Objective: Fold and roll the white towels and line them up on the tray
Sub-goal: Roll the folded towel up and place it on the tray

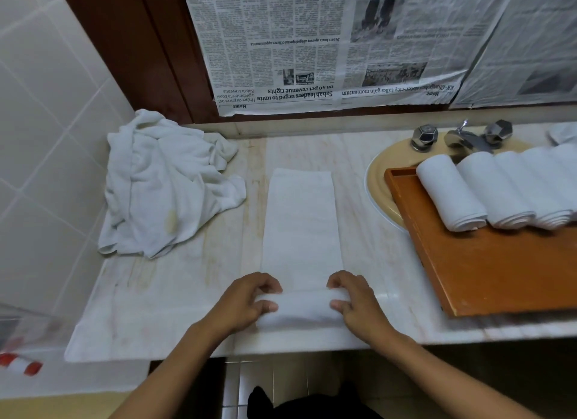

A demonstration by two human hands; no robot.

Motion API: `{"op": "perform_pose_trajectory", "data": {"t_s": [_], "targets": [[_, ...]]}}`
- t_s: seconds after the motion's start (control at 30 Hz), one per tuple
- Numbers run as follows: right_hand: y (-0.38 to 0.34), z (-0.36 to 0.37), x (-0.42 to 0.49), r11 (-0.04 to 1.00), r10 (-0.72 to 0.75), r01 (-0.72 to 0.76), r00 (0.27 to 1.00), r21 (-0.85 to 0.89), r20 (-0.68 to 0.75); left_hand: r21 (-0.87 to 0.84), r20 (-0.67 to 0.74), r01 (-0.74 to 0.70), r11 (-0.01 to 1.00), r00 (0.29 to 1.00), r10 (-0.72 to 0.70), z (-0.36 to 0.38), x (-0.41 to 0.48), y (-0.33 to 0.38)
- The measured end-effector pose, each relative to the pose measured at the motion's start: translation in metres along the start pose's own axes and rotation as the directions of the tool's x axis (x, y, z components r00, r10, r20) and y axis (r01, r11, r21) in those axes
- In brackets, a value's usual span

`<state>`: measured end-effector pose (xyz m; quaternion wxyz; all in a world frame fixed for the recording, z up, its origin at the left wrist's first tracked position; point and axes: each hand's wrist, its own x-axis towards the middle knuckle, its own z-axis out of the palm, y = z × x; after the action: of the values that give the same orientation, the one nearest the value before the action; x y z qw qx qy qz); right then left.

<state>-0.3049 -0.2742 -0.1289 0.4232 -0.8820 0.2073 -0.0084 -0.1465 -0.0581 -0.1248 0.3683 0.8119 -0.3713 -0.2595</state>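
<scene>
A white towel (301, 225), folded into a long strip, lies on the marble counter, its near end rolled into a thick roll (303, 309). My left hand (246, 300) grips the roll's left end, fingers curled over the top. My right hand (356, 300) grips its right end the same way. Several rolled white towels (487, 190) lie side by side at the far end of an orange wooden tray (487, 272) on the right. A crumpled heap of white towels (162, 184) sits at the back left of the counter.
The tray lies partly over a beige sink (382, 187) with chrome taps (462, 136). Newspaper (312, 44) covers the wall behind. White tiles line the left wall. The counter's front edge (281, 350) runs just below my wrists.
</scene>
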Motion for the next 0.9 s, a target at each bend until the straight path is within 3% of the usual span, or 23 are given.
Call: {"op": "perform_pose_trajectory", "data": {"t_s": [0.07,0.13,0.23,0.3,0.47,0.67,0.8,0.9], "targets": [[0.0,0.008,-0.006,0.985,-0.133,0.112,0.977,-0.128,-0.167,0.099,-0.116,-0.14,0.985,0.982,0.152,0.006,-0.006,-0.002],[0.006,0.015,-0.011,0.915,-0.348,0.255,0.892,-0.313,-0.289,0.219,-0.235,-0.236,0.947,0.929,0.286,0.015,-0.014,-0.005],[0.019,0.021,-0.019,0.769,-0.585,0.406,0.759,-0.494,-0.287,0.463,-0.31,-0.343,0.817,0.801,0.512,0.03,-0.025,-0.015],[0.026,0.022,-0.023,0.711,-0.642,0.421,0.715,-0.563,-0.276,0.541,-0.287,-0.347,0.766,0.78,0.556,0.035,-0.033,-0.022],[0.04,0.022,-0.026,0.622,-0.657,0.406,0.735,-0.669,-0.165,0.618,-0.206,-0.313,0.721,0.82,0.534,0.038,-0.034,-0.028],[0.036,0.019,-0.013,0.661,-0.574,0.37,0.81,-0.652,-0.122,0.576,-0.154,-0.326,0.75,0.857,0.491,0.021,-0.017,-0.027],[0.034,0.006,-0.013,0.736,-0.547,0.449,0.835,-0.507,-0.055,0.431,-0.107,-0.248,0.868,0.941,0.322,0.012,-0.019,-0.025],[0.036,-0.004,-0.017,0.832,-0.468,0.435,0.884,-0.344,-0.016,0.218,-0.073,-0.118,0.969,0.988,0.137,0.009,-0.024,-0.012]]}}
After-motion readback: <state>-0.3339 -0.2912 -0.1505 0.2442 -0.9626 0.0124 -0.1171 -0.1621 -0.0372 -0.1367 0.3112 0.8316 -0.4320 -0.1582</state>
